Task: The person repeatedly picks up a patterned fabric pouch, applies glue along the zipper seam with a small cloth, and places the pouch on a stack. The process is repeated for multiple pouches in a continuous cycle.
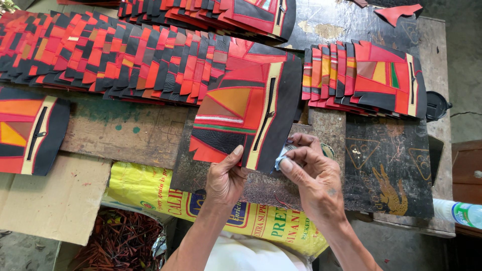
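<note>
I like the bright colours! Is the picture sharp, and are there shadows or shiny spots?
Head view: even daylight, the patchwork panel in the left hand sharp; right hand sharp too; soft shadows only; faint sheen on the dark worktop; the edges bend slightly.

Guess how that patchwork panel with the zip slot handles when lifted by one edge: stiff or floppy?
Probably semi-stiff: the patchwork panel stays nearly flat though the left hand pinches only its lower edge. Likely light, since a thumb-and-finger hold carries it. Likely not slippery: the black part looks grained. The right hand presses a small bluish wad at its bottom edge.
</note>
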